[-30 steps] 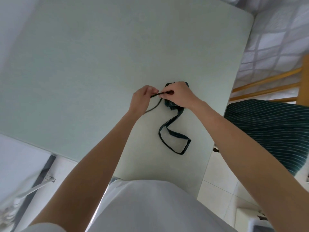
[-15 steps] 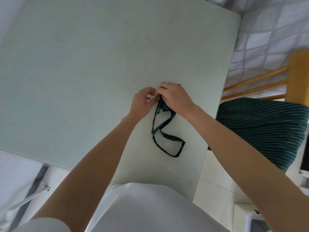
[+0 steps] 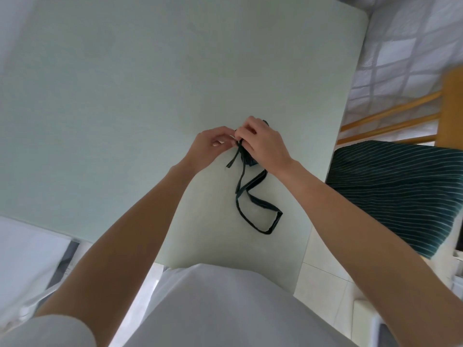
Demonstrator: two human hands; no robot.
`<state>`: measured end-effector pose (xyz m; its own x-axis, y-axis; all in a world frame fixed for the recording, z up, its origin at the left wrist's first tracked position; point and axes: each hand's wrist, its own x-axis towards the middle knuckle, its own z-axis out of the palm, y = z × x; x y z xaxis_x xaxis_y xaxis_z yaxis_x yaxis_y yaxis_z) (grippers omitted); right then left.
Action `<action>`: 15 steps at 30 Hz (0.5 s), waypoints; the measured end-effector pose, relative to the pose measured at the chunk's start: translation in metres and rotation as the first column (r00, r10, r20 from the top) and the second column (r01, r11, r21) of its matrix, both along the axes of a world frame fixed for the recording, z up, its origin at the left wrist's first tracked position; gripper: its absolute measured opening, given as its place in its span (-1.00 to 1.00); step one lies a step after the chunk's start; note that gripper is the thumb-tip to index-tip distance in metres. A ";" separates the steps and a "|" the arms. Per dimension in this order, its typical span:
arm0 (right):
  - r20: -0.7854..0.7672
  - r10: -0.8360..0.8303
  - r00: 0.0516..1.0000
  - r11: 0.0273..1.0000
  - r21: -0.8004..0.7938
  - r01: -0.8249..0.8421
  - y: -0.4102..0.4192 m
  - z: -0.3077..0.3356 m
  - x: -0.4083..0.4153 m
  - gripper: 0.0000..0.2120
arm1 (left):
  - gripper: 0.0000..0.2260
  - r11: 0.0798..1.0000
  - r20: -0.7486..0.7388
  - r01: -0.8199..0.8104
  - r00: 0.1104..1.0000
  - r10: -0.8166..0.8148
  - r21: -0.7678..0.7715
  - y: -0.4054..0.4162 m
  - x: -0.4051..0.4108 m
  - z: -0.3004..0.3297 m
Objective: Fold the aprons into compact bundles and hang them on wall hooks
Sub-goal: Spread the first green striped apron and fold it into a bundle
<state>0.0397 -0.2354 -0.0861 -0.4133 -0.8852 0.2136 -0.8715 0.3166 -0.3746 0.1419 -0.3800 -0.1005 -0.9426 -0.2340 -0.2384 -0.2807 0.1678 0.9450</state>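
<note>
I note both hands, left hand (image 3: 209, 146) and right hand (image 3: 263, 144), pinching one bundled apron (image 3: 248, 159) on the table (image 3: 125, 96); its strap loop (image 3: 258, 209) trails toward me; a second apron (image 3: 400, 186) lies right of the table.

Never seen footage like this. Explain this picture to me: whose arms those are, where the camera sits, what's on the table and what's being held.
There is no machine here. A person wears a wide-angle camera on the head, looking forward and down, so the two bare arms are the wearer's own, and the white cloth at the bottom is their shirt.

On the pale table sits a dark apron rolled into a small bundle. The right hand covers the bundle and grips it, and the left hand meets it, pinching a thin strap at the bundle's top. They seem to be tying it. A longer loop of strap trails on the table toward the person.

On the right, a second striped apron drapes over a wooden chair.
</note>
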 end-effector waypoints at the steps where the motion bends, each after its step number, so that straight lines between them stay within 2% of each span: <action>1: 0.012 0.013 1.000 1.000 -0.015 -0.013 0.001 -0.001 0.000 -0.92 | -0.91 0.999 -0.016 0.000 1.000 0.000 -0.035 -0.001 0.001 0.000; 5: 0.068 0.035 0.997 0.999 -0.043 -0.032 0.005 -0.007 -0.002 -0.94 | -0.92 0.995 0.011 -0.032 0.999 0.034 -0.097 0.004 0.001 -0.001; 7: 0.124 0.025 0.992 0.999 -0.043 -0.020 0.007 -0.006 -0.003 -0.96 | -0.92 0.964 0.012 -0.013 1.000 0.017 -0.266 0.007 0.002 0.000; 10: 0.286 -0.029 0.958 0.996 -0.077 0.053 0.008 -0.003 -0.003 -0.95 | -0.84 0.791 -0.093 -0.045 0.996 -0.015 -0.611 0.012 0.009 0.000; 11: 0.341 -0.048 0.939 0.993 -0.089 0.083 0.009 -0.001 -0.003 -0.93 | -0.79 0.732 -0.094 -0.054 0.995 -0.013 -0.679 0.014 0.012 -0.001; 12: 0.391 -0.061 0.918 0.990 -0.094 0.106 0.010 0.000 -0.002 -0.92 | -0.77 0.710 -0.084 -0.058 0.996 -0.002 -0.702 0.017 0.015 -0.002; 15: 0.503 -0.134 0.854 0.980 -0.060 0.189 0.009 0.000 0.003 -0.96 | -0.86 0.831 -0.026 -0.068 0.998 0.064 -0.552 0.024 0.022 0.001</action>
<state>0.0429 -0.2268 -0.0860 -0.6242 -0.7807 0.0298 -0.5028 0.3722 -0.7802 0.1638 -0.3563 -0.0994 -0.9212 -0.3866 -0.0445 -0.3042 0.6439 0.7020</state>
